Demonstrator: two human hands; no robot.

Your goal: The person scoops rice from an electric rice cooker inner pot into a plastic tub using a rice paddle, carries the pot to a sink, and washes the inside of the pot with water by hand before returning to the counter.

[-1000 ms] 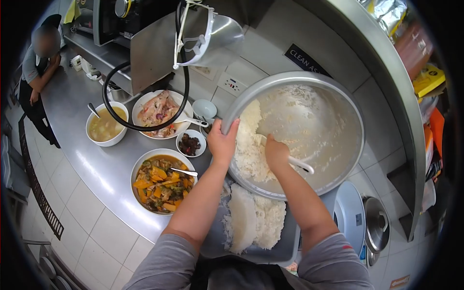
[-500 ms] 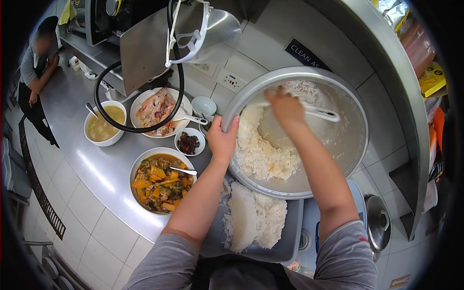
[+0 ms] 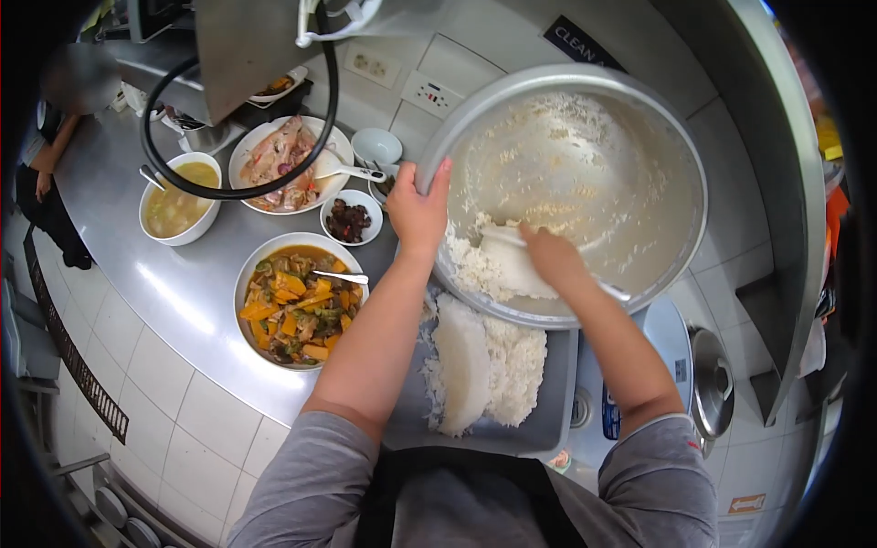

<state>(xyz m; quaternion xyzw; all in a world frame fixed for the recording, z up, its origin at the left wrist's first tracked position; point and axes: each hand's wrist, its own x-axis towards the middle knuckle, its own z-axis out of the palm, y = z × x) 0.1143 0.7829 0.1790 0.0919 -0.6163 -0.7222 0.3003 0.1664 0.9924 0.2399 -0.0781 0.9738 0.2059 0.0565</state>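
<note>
The left hand (image 3: pixel 420 210) has its grip closed on the tilted pot (image 3: pixel 662 196); the right hand (image 3: pixel 553 260) curls around a white paddle (image 3: pixel 614 292) at the pot's rice (image 3: pixel 477 271). A left-hand slip could spill rice past the gray tray (image 3: pixel 560 384) below.

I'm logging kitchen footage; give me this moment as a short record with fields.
left hand: grips rim of metal pot
right hand: holds white paddle at the rice
pot: rice at near left, grains stuck to wall
grey bin: holds more rice
counter: soup and vegetable stew left of pot
other person: beside counter, far left
</note>
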